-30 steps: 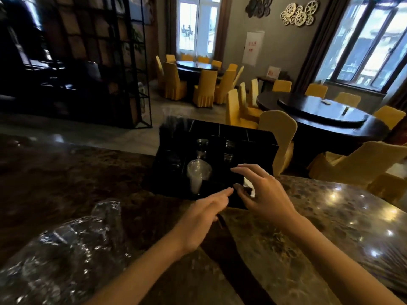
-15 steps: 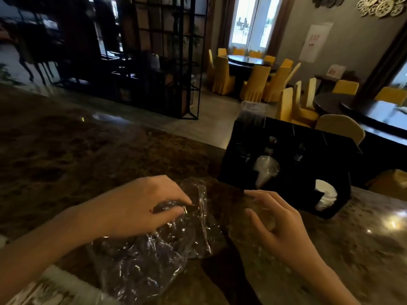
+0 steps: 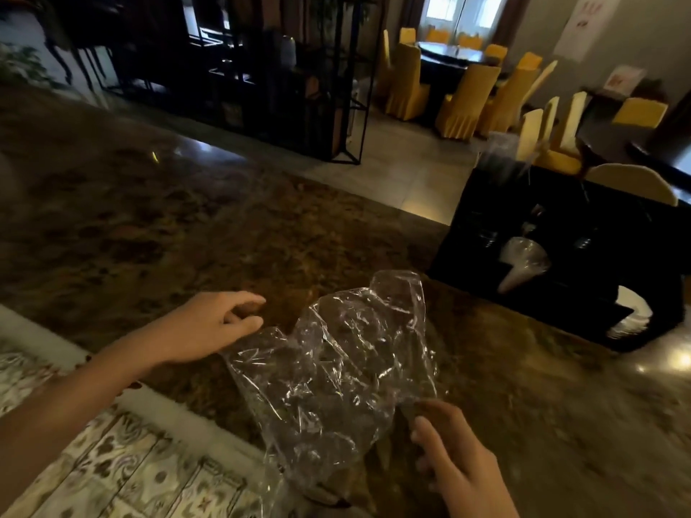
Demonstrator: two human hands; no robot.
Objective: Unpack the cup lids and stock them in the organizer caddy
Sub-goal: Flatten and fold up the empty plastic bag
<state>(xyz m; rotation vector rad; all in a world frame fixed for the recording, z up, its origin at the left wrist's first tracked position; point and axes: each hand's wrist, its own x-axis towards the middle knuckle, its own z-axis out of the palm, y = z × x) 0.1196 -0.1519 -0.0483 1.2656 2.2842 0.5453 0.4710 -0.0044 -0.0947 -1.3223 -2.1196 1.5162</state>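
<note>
A crumpled clear plastic bag (image 3: 336, 372) is lifted a little off the dark marble counter (image 3: 187, 226). My right hand (image 3: 452, 457) pinches the bag's lower right edge. My left hand (image 3: 213, 323) hovers just left of the bag with its fingers loosely apart and nothing in them. The black organizer caddy (image 3: 583, 308) stands at the far right of the counter. A stack of clear lids in a wrapper (image 3: 523, 263) leans in one middle compartment, and white lids (image 3: 632, 315) show in its lower right slot.
The counter's near edge runs diagonally at lower left, above a patterned tile floor (image 3: 123, 476). Beyond the counter stand a black metal shelf (image 3: 280, 80) and dining tables with yellow chairs (image 3: 463, 95).
My view has swung left and down. My left hand has let go of the bag and drawn back to the left. My right hand has dropped down and taken hold of the bag's edge.
</note>
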